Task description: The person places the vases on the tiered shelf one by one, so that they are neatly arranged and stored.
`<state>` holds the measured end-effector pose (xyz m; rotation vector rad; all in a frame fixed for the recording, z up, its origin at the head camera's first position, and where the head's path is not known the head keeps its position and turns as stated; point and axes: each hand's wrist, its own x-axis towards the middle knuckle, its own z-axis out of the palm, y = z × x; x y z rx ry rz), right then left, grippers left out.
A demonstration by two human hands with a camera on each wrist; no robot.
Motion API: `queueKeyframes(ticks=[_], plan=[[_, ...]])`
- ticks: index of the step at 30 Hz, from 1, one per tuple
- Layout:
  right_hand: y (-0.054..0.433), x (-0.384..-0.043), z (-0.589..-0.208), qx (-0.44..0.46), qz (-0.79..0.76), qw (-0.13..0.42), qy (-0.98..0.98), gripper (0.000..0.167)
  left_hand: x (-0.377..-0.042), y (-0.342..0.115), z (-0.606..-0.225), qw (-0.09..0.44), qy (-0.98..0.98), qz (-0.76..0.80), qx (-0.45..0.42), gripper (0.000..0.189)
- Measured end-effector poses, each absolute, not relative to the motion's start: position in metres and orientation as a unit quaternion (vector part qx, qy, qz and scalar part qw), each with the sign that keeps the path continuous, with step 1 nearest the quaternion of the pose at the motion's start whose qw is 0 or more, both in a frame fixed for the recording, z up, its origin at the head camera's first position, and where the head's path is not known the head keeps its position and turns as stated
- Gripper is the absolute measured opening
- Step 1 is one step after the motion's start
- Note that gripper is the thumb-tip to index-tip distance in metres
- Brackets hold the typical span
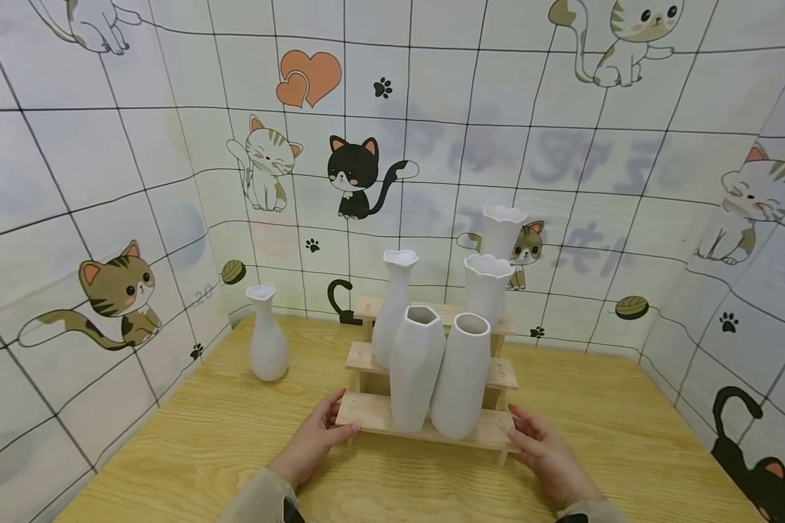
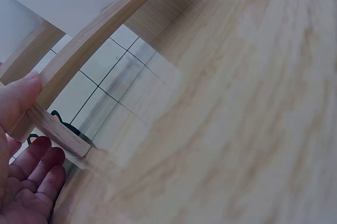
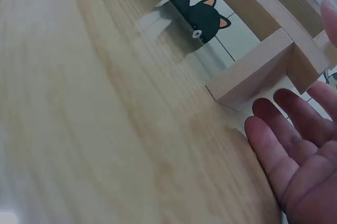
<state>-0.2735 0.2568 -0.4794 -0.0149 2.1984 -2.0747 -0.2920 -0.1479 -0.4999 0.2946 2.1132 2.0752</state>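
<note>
A three-tier wooden stand (image 1: 369, 414) stands on the table with white vases on its steps. On the lowest step are a faceted vase (image 1: 417, 370) and a round-mouthed vase (image 1: 463, 378), side by side. A slim-necked vase (image 1: 395, 312) rises from the middle step, left of a wavy-rimmed vase (image 1: 487, 287). Behind them shows another wavy-rimmed vase (image 1: 502, 229). My left hand (image 1: 317, 437) grips the lowest step's left end, thumb (image 2: 23, 95) on the board and other fingers bent below. At the right end, my right hand (image 1: 544, 449) holds the board between thumb and fingers (image 3: 263, 142).
Apart from the stand, a narrow-necked white vase (image 1: 270, 341) stands on the wooden table (image 1: 190, 443) to the left. A cat-printed, grid-patterned sheet (image 1: 432, 174) encloses the table at the back and both sides.
</note>
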Motion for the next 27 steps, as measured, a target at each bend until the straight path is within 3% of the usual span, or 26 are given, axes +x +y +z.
queueKeyframes(ticks=[5,18,27], plan=[[0.262,-0.274,-0.486,-0.030,-0.675,0.086,0.732,0.074,-0.291,-0.147,-0.499,0.080,0.713,0.689,0.098,0.088],[0.267,-0.274,-0.493,-0.057,-0.685,0.090,0.720,0.079,-0.289,-0.147,-0.495,0.083,0.710,0.693,0.096,0.088],[0.268,-0.275,-0.494,-0.057,-0.689,0.097,0.716,0.082,-0.289,-0.148,-0.494,0.055,0.719,0.689,0.065,0.078]])
